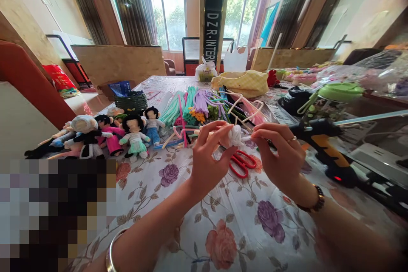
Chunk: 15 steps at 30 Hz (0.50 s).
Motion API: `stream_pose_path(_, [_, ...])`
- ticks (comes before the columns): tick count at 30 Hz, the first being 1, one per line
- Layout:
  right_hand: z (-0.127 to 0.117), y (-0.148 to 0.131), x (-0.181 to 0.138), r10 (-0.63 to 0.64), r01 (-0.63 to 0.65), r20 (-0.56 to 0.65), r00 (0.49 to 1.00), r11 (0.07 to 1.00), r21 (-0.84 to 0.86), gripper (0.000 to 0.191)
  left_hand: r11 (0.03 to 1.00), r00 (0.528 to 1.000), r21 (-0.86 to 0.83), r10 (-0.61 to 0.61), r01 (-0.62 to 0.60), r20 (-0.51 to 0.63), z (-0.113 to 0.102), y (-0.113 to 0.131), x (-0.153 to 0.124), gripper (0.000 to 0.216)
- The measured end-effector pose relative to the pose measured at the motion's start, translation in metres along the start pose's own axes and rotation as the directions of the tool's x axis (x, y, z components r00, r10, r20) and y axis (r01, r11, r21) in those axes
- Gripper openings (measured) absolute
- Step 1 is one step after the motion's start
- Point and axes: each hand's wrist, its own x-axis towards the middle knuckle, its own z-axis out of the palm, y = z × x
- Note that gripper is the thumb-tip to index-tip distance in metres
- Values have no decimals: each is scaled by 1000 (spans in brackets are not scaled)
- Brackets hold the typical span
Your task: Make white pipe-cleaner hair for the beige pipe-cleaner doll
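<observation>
My left hand [212, 153] is closed around a small white fuzzy piece [235, 136], which looks like wound pipe cleaner. A short white end sticks out of it to the right, pinched between the thumb and fingers of my right hand [277, 148]. Both hands are raised over the table. Red-handled scissors [242, 163] lie on the cloth just below and between them, their blades partly hidden by my left hand. Behind the hands rest bundles of pipe cleaners [202, 104] in mint, lilac, pink and other colours.
Several small fuzzy dolls [134, 134] crowd the table's left side, near a dark green basket [131, 103]. To the right are a black and orange glue gun [331, 153] with a red light and a green-lidded bottle [339, 97]. A yellow checked bag [240, 84] lies farther back.
</observation>
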Motion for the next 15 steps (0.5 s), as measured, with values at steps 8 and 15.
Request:
stream_pose_path(8, [-1, -5, 2, -52, 52, 25, 998, 998, -34, 16, 999, 999, 25, 40, -40, 2, 0, 3, 1, 41])
stream_pose_path(15, [-3, -5, 0, -86, 88, 48, 995, 994, -57, 18, 998, 998, 43, 55, -55, 6, 0, 3, 1, 40])
